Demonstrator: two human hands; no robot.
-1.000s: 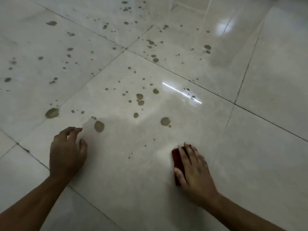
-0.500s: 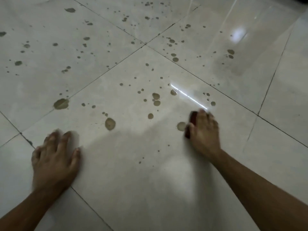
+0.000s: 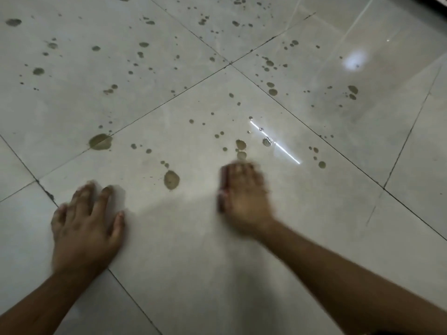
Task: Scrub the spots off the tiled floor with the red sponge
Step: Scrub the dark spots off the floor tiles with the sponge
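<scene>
In half a second the right hand (image 3: 244, 192), pressed flat on the sponge (image 3: 223, 187), has swept left over a spot now gone, many spots (image 3: 171, 180) remaining on the floor (image 3: 314, 213), while the left hand (image 3: 87, 226) stays splayed, empty; no writing shows.

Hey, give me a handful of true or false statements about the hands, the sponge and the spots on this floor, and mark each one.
1. The right hand presses the red sponge on the floor. True.
2. The left hand holds a second sponge. False: it lies flat on the tiled floor, empty.
3. The floor ahead of the hands is already spotless. False: many brown spots remain.
4. The big spot between the hands is uncovered. True.
5. The sponge shows at the right hand's thumb side. True.
</scene>
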